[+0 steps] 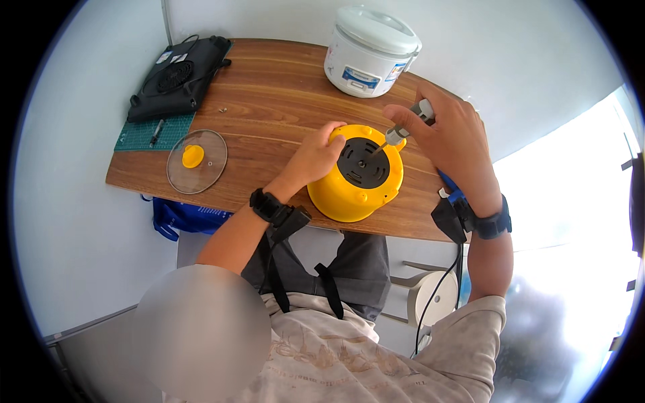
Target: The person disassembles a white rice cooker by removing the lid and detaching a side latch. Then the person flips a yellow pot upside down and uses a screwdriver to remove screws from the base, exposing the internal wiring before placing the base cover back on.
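As we look down over our own forearms, the broad wood-grained tabletop spreads in front of us, its near edge curving across above our lap. Below that edge on the right we see a round off-white stool. At the far side of the tabletop stands a white rice cooker, lid closed, close to the wall. Toward the far left lies a flat black appliance, its round fan grille facing up. Nearer to us, right of the middle and close to the near edge, is the yellow pot, turned bottom up so that its dark slotted disc shows. We have our left hand closed in a grip on its far-left rim. A blue bag hangs below the tabletop's left part. The black appliance partly covers a green cutting mat, and near the mat's corner lies a clear round lid with a yellow knob. Our right hand wraps its grip around a grey-and-white screwdriver, slanted down toward the middle of the disc; whether its tip sits in a screw, we cannot tell. On the mat rests a dark pen-shaped tool. Smallest are some pale bits, too tiny for us to identify.
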Tool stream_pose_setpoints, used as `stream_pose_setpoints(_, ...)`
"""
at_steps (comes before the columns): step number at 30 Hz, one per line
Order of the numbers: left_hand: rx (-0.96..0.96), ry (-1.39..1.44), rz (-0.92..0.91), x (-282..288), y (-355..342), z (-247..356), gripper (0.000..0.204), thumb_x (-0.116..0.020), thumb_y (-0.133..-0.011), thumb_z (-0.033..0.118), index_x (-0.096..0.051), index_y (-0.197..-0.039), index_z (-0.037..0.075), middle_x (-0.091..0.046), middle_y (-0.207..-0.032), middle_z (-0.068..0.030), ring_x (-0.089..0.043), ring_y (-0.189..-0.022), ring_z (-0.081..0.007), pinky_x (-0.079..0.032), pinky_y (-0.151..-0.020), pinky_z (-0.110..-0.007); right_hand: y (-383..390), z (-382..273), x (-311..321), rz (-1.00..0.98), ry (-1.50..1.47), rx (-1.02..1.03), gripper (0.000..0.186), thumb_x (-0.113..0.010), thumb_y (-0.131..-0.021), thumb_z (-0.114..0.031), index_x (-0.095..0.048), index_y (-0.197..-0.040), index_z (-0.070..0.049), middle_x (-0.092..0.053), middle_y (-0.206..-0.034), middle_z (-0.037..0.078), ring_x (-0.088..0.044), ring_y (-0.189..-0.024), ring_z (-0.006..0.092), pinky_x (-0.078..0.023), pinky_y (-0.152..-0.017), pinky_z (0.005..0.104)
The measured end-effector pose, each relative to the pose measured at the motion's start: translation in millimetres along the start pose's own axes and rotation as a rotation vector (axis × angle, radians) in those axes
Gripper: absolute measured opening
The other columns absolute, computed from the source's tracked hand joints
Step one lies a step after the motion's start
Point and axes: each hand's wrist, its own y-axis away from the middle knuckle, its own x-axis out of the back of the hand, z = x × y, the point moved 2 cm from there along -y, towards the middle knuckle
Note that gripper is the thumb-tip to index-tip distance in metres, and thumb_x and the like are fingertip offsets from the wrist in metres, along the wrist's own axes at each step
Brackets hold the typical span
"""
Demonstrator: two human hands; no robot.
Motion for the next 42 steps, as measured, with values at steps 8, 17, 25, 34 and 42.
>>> stream_pose_setpoints(8,-0.042,0.000,0.031,-1.3,1.2,2.0,0.046,-0.047,-0.101,0.027,-0.055,-0.136,-0.002,-0.068,-0.113,-0.0288,-0.067,-0.105,-0.0382,-0.051,-0.094,-0.043,2.5,9.5,-2.0,0.051,-0.193,0.221,0.043,-0.078,-0.087,-0.037,-0.055,-0.095,-0.002,-0.065,-0.068,0.015,-0.065,-0.064,0.0310,-0.050,-0.062,0.0397)
stream_pose_setpoints(17,-0.017,0.024,0.013,-0.6,3.6,6.8,0.047,-0.047,-0.100,0.026,-0.054,-0.136,-0.002,-0.067,-0.115,-0.0298,-0.067,-0.106,-0.0394,-0.051,-0.095,-0.044,-0.4,2.5,-6.0,0.036,-0.070,0.136,0.043,-0.076,-0.089,-0.033,-0.049,-0.107,-0.004,-0.065,-0.073,0.017,-0.064,-0.065,0.0340,-0.049,-0.061,0.0414)
stream_pose_setpoints(25,-0.039,-0.048,0.010,-0.5,2.6,3.1,0.042,-0.048,-0.104,0.025,-0.053,-0.137,0.000,-0.068,-0.117,-0.0216,-0.068,-0.103,-0.0263,-0.053,-0.090,-0.034,2.1,10.6,-6.2,0.053,-0.170,0.277,0.042,-0.076,-0.089,-0.031,-0.049,-0.108,-0.006,-0.066,-0.076,0.016,-0.065,-0.065,0.0318,-0.049,-0.060,0.0405)
stream_pose_setpoints(34,0.017,0.010,-0.005,0.9,5.3,10.2,0.045,-0.048,-0.100,0.026,-0.054,-0.135,-0.002,-0.068,-0.114,-0.0289,-0.067,-0.105,-0.0385,-0.051,-0.093,-0.043,5.6,12.7,-12.8,0.125,-0.258,0.148,0.039,-0.074,-0.090,-0.025,-0.048,-0.112,-0.006,-0.065,-0.073,0.014,-0.065,-0.061,0.0291,-0.050,-0.059,0.0378)
stream_pose_setpoints(42,-0.027,0.036,0.019,-0.3,2.5,1.9,0.043,-0.048,-0.101,0.025,-0.055,-0.135,-0.001,-0.069,-0.113,-0.0263,-0.068,-0.101,-0.0357,-0.051,-0.091,-0.042,6.2,10.2,-19.0,0.136,-0.269,0.217,0.040,-0.074,-0.091,-0.024,-0.046,-0.113,-0.006,-0.064,-0.072,0.016,-0.064,-0.067,0.0355,-0.049,-0.060,0.0407)
